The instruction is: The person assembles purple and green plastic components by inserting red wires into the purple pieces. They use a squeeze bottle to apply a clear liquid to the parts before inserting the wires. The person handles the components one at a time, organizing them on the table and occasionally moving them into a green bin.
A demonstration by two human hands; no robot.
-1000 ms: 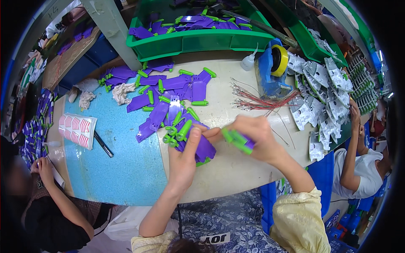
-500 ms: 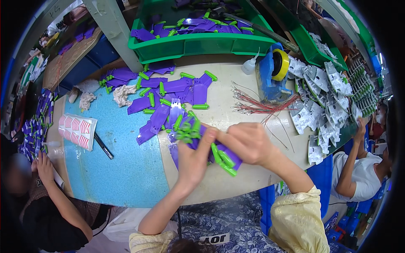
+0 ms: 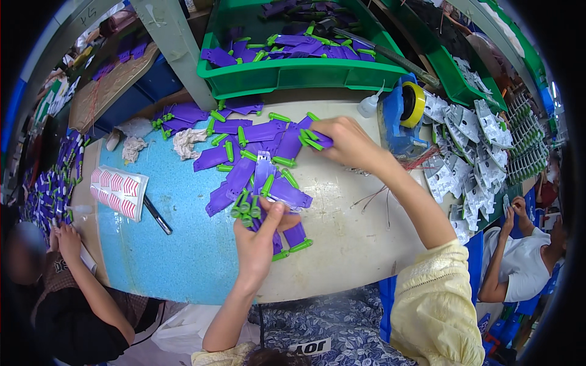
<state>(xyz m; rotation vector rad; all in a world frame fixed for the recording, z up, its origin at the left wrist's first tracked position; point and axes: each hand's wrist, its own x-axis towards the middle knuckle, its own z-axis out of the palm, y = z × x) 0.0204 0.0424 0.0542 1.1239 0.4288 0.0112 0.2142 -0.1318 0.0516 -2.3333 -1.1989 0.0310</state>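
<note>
Stickers (image 3: 119, 193) lie on a blue mat (image 3: 177, 256), a pen (image 3: 158, 215) just to their right. A crumpled cloth (image 3: 188, 144) sits beside the heap (image 3: 264, 132) of purple parts on the worktop (image 3: 342, 250). At the heap's near side, the left hand (image 3: 255, 247) grips a green-ended bundle (image 3: 246, 208). The right hand (image 3: 345, 143) pinches a green-and-purple cluster (image 3: 314, 140) at the heap's right end. Rightward come a bottle (image 3: 368, 107), tape dispenser (image 3: 395, 125), wires (image 3: 421, 160) and grey parts (image 3: 473, 143).
</note>
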